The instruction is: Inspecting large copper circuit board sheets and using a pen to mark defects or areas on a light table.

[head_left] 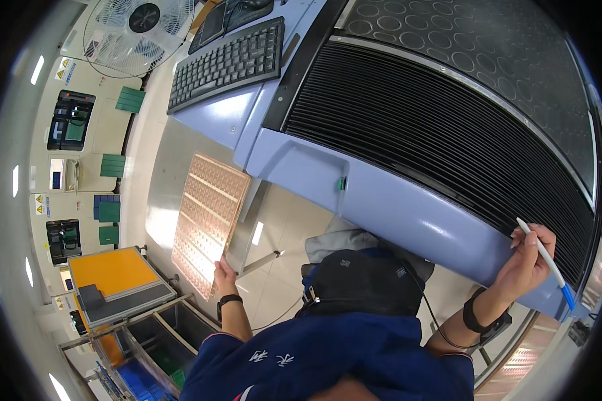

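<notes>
On the left, a copper-coloured panel (204, 217) with rows of small repeated shapes lies over a metal table, perhaps on top of others. My left hand (225, 275) has its fingers closed on the panel's near right edge; what the fingertips do beneath is hidden. Over at the right, my right hand (530, 264) grips a white pen (549, 259) with a blue end. One tip of the pen points at the black ribbed strip (441, 134) of a blue-grey machine (408, 207), and the hand is just above the machine's front edge.
A black keyboard (227, 63) rests on the machine's left side, near a fan (144, 19). A cart with an orange top (114, 271) and open bins (164, 334) stand at lower left. More copper-coloured panels (525, 354) show at lower right. A black bag (364, 284) hangs before my body.
</notes>
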